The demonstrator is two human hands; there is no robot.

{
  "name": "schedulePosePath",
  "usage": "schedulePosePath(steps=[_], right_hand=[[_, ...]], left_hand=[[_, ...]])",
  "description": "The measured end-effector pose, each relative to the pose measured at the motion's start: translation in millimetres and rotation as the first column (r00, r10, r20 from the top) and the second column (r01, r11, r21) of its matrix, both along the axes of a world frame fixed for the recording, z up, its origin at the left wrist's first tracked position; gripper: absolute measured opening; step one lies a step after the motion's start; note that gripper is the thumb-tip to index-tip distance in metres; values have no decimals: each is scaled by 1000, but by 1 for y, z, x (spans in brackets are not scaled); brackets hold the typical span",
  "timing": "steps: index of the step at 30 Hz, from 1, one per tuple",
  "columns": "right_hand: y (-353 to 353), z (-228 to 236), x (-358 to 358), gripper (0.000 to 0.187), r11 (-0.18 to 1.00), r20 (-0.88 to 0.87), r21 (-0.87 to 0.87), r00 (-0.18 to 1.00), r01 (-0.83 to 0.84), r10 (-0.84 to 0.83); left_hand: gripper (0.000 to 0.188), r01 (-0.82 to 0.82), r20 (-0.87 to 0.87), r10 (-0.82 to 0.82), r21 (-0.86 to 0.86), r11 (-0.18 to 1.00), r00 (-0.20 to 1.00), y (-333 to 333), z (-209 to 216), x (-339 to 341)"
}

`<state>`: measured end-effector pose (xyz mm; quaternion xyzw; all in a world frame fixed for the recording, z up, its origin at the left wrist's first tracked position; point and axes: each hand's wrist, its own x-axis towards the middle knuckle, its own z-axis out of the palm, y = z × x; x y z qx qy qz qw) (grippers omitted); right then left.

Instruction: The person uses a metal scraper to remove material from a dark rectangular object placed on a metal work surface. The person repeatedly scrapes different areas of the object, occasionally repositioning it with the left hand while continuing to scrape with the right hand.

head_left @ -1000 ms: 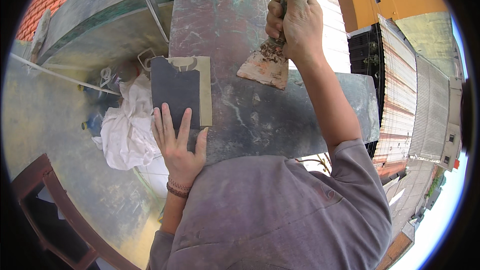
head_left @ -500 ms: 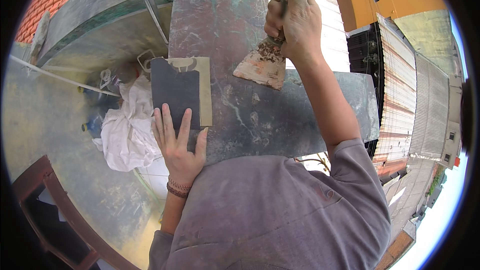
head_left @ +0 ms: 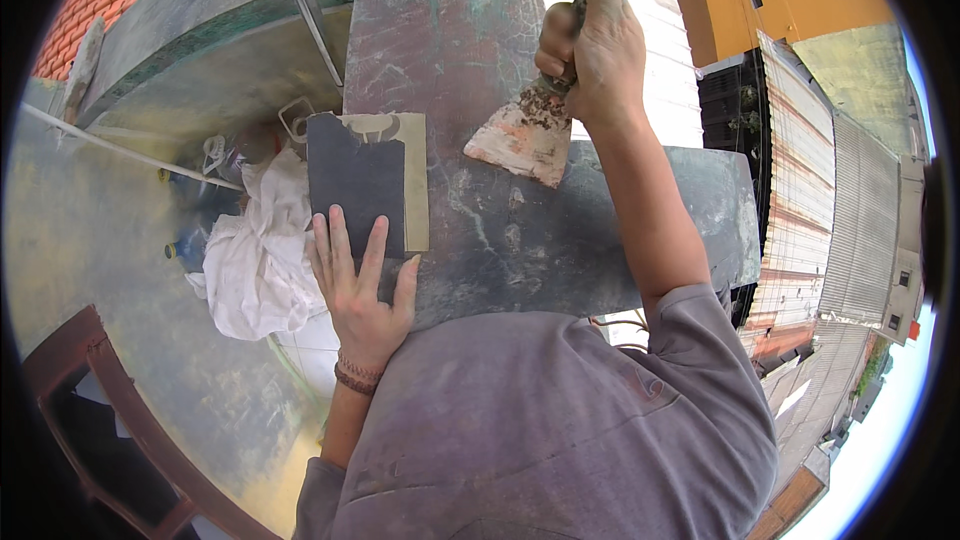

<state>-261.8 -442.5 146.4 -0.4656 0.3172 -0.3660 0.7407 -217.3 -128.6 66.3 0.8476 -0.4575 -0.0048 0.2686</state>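
Observation:
My left hand (head_left: 365, 305) lies flat with its fingers stretched out over the lower edge of a dark grey sheet (head_left: 355, 175) that looks like sandpaper. Beneath that sheet a beige one (head_left: 416, 190) shows along the right and top edges, and the top edge is torn. In my right hand (head_left: 610, 55) is the dark handle of a scraper (head_left: 525, 135), fingers wrapped round it. Its wide blade, stained with whitish and reddish-brown residue, points down over the worn ledge (head_left: 490, 250). Whether the blade touches the ledge, I cannot tell.
A white cloth bundle (head_left: 260, 260) and plastic bottles (head_left: 185, 248) lie left of the ledge. A metal pole (head_left: 305, 5) rises at the upper left. A brown frame (head_left: 110, 380) stands at the lower left. Beyond the ledge's right end are corrugated roofs (head_left: 800, 190).
The scraper's blade has shifted slightly toward me over the ledge. My left hand stays in place on the sheets, and the whole view has moved a little.

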Motion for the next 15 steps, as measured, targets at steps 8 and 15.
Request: schedulePosePath(steps=[8, 15], right_hand=[[4, 1, -1, 41, 999, -32, -41, 999, 7, -9], [-12, 13, -11, 35, 995, -68, -90, 997, -36, 30]], left_hand=[[60, 1, 10, -1, 14, 1000, 1000, 1, 0, 0], [60, -1, 22, 1, 28, 1000, 1000, 0, 5, -1]])
